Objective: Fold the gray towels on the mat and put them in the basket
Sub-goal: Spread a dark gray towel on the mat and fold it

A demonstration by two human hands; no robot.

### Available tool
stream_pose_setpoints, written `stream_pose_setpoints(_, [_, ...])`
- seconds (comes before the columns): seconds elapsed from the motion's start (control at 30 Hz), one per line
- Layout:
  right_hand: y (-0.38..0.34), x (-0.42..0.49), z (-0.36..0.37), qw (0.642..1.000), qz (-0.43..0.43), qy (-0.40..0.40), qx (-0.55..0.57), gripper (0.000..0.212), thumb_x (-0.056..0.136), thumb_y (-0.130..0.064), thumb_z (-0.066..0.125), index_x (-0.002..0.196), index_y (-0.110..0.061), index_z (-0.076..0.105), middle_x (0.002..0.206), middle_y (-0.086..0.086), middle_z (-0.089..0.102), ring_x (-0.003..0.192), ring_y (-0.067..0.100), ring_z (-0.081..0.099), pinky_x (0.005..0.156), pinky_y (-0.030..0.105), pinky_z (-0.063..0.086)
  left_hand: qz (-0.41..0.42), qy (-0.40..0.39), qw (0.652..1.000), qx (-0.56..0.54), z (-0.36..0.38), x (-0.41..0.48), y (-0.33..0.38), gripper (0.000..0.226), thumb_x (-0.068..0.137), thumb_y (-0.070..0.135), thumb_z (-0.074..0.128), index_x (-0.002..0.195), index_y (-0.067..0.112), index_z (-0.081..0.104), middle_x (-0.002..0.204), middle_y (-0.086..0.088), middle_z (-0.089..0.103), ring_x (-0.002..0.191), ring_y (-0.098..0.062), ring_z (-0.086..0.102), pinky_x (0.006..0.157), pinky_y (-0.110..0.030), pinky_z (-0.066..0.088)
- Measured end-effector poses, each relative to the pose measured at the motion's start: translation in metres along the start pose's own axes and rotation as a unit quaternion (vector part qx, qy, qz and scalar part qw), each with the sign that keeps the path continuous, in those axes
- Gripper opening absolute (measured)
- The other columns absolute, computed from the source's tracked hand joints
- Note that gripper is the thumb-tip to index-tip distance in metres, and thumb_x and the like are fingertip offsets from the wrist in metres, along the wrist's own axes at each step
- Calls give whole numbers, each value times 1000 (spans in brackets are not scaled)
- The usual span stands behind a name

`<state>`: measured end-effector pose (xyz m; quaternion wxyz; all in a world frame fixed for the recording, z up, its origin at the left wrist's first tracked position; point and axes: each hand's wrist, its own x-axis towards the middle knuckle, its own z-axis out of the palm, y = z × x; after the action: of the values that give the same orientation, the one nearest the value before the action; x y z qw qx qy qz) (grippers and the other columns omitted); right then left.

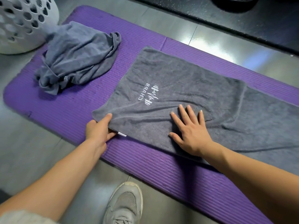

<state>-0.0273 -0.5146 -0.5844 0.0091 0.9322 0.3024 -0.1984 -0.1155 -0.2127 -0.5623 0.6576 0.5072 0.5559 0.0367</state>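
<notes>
Pinching towel corner: left hand; right hand flat on towel; logo lettering inverted, unclear.

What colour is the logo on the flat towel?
White, stitched on the gray flat towel; the logo shows best in the head view.

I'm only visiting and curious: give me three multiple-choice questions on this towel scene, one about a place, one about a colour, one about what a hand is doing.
1. Where is the basket? A. on a chair B. by the mat's far left end C. on the mat's right end
2. What colour is the mat? A. green B. purple C. black
3. What is the left hand doing? A. gripping the flat towel's corner B. holding the basket C. resting on the floor
Answers: 1 B, it stands there beside the crumpled towel; 2 B, purple ribs show around both towels; 3 A, thumb over the corner, fingers under.
</notes>
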Motion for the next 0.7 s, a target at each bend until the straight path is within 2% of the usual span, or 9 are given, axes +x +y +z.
stream_pose_setpoints(0.07, [2,-4,4,1000,-3,-6,-7,81,90,-75,13,161,-35,5,170,2,-6,155,30,-11,119,67,-3,-40,-66,997,12,3,-6,-7,16,94,21,72,107,15,66,100,-4,77,74,-17,74,64,-33,60])
stream_pose_setpoints(0.13, [9,0,3,1000,23,-8,-1,80,90,-75,11,160,-36,3,170,-1,-8,155,30,-12,118,68,-4,-49,-87,995,8,5,-10,-14,13,96,19,69,107,12,67,97,-5,78,67,-14,74,59,-30,60])
stream_pose_setpoints(0.27, [27,13,-8,998,52,-19,27,84,86,-76,7,160,-37,2,169,-6,-11,155,27,-13,120,64,-8,-2,-28,999,18,3,-8,-23,9,102,19,60,103,10,62,94,-13,73,65,-21,72,49,-31,58])
stream_pose_setpoints(0.37, [39,12,-20,999,22,-19,46,87,84,-74,8,161,-32,15,170,-5,-1,156,25,-4,123,58,-1,23,19,992,126,-2,-9,-31,22,98,27,64,101,6,58,89,-18,71,61,-25,70,44,-31,56])
stream_pose_setpoints(0.4, [43,12,-25,997,17,-6,72,86,85,-71,13,159,-29,25,169,-2,10,156,26,7,124,55,6,55,41,980,188,-5,-10,-31,33,92,30,70,105,2,57,93,-21,71,64,-27,69,48,-32,56])
stream_pose_setpoints(0.47, [56,11,-32,990,22,53,128,74,88,-60,29,145,-18,51,156,8,43,143,33,39,118,50,31,148,101,935,305,-7,-14,-20,50,84,30,78,114,0,50,105,-21,66,78,-28,62,69,-37,51])
stream_pose_setpoints(0.53, [82,10,-38,978,60,129,152,55,91,-48,43,128,-12,62,130,10,63,120,36,56,103,44,46,269,106,895,338,4,-14,1,45,85,23,77,116,7,48,113,-20,58,89,-24,56,83,-37,43])
stream_pose_setpoints(0.6, [114,3,-47,964,127,145,182,36,95,-34,55,121,-13,65,118,10,64,111,34,59,97,39,46,361,24,860,360,36,-13,22,24,87,17,73,104,15,56,105,-14,60,84,-15,56,84,-36,44])
stream_pose_setpoints(0.7, [175,-15,-58,944,233,118,199,28,97,-24,57,121,-13,65,119,13,62,109,33,61,92,37,46,423,-174,778,430,115,-18,38,9,90,9,68,92,18,66,86,-4,67,79,-24,61,79,-39,50])
